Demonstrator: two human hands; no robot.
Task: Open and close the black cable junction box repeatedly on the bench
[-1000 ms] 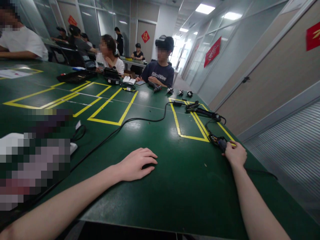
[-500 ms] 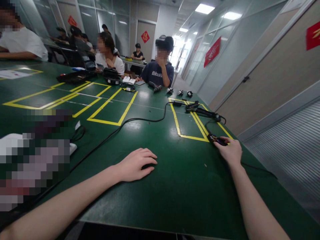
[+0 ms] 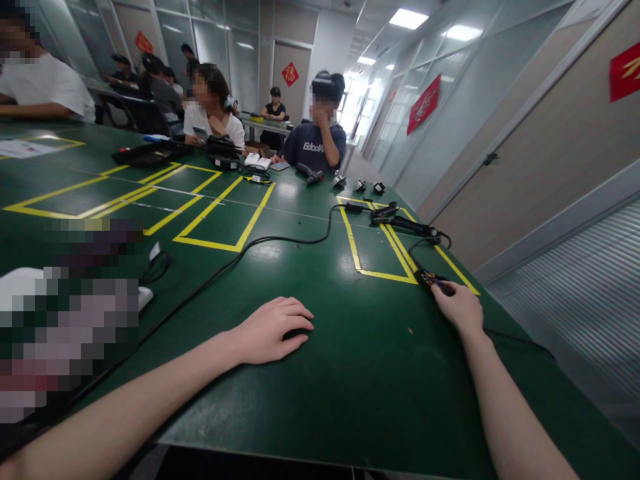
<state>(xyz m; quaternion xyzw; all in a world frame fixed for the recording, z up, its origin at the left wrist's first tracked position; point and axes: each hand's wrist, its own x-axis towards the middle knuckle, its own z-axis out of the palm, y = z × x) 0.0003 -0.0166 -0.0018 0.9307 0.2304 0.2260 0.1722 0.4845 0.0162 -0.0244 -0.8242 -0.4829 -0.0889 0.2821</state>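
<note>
My left hand (image 3: 275, 330) lies palm down on the green table (image 3: 350, 400), its fingers stretched out and slightly apart, with nothing in it. At the table's right side, my right hand (image 3: 461, 303) is closed on a small black corded device (image 3: 428, 277) with a few coloured marks. My fingers cover part of that device, so its exact kind cannot be made out. A cable runs from it to a long black tool-like object (image 3: 407, 223) lying across the yellow tape just beyond. Another thin cord (image 3: 520, 337) trails away to the right of my wrist.
A long black cable (image 3: 260, 240) crosses the table. Yellow tape (image 3: 240, 248) marks out rectangles. Farther back lie a power drill (image 3: 310, 175), several small black-and-white items (image 3: 360, 185), a black tray (image 3: 150, 153) and a black case (image 3: 223, 153). Several people sit beyond.
My right hand's fingers have shifted slightly on the black device, uncovering a bit more of its near end. My left hand stays where it was. A seated person in white has leaned a little left.
</note>
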